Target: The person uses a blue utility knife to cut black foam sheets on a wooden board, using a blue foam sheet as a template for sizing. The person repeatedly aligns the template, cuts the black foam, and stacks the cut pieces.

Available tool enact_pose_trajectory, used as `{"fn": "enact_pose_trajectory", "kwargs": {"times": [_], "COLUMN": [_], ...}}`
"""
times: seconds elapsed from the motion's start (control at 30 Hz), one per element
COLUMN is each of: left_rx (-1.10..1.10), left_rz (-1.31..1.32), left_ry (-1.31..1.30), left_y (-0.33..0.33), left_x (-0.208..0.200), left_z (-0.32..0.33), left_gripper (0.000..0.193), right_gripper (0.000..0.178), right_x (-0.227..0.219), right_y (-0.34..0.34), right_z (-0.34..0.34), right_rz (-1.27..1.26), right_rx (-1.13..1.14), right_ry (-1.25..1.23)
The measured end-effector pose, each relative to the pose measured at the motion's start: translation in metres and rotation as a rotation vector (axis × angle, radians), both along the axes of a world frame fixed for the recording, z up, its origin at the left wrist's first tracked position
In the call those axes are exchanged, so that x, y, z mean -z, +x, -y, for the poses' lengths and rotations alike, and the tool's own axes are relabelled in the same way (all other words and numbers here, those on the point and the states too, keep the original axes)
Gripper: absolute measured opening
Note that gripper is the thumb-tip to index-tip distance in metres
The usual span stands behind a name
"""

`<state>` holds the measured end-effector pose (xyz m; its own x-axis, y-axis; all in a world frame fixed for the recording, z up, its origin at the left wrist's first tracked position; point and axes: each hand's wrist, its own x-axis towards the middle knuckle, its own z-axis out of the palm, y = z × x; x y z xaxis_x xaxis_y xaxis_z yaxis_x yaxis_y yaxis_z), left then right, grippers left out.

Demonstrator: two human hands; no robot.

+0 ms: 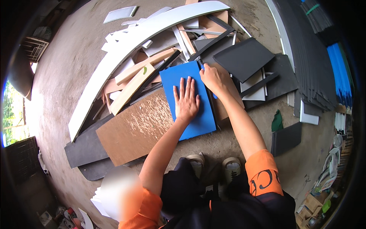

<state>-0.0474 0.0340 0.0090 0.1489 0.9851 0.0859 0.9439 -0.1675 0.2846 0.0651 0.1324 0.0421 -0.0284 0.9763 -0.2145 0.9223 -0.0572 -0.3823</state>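
Observation:
My left hand (pixel 187 101) lies flat on a blue foam sheet (pixel 204 114), its fingers stretched out and slightly apart. At the sheet's far right corner, my right hand (pixel 213 78) is closed around a slim blue-and-black tool, apparently a utility knife (pixel 202 66); the fist hides most of it, so its blade is hard to make out. The blue sheet rests partly on a scuffed brown board (pixel 129 128) to the left. Another brown sheet (pixel 226 106) lies under my right forearm.
Beyond the hands is a heap of offcuts with a long white strip (pixel 114 57), tan bars (pixel 133 89) and a dark grey panel (pixel 244 57). Dark sheets (pixel 309 57) are stacked at right. A dark block (pixel 286 138) and green scrap (pixel 277 121) lie near my right elbow.

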Motion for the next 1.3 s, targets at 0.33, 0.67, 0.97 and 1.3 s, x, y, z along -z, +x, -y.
{"fn": "enact_pose_trajectory", "kwargs": {"times": [0.33,0.67,0.97,1.3], "left_rx": [-0.011,-0.023,-0.032,0.000], "left_rz": [0.033,-0.042,-0.030,0.042], "left_ry": [-0.003,0.062,0.064,-0.017], "left_y": [-0.001,-0.003,-0.004,-0.002], "left_x": [0.001,0.003,0.006,-0.003], "left_z": [-0.002,0.001,0.004,-0.001], "left_gripper": [0.058,0.059,0.059,0.059], "right_gripper": [0.035,0.026,0.026,0.030], "right_x": [-0.010,-0.020,-0.061,0.019], "right_y": [-0.016,0.047,0.050,-0.008], "right_z": [-0.025,0.195,0.169,-0.010], "right_rz": [-0.006,-0.054,-0.029,-0.016], "right_rx": [0.030,-0.030,-0.068,-0.025], "right_ry": [-0.389,-0.472,-0.272,-0.073]}}
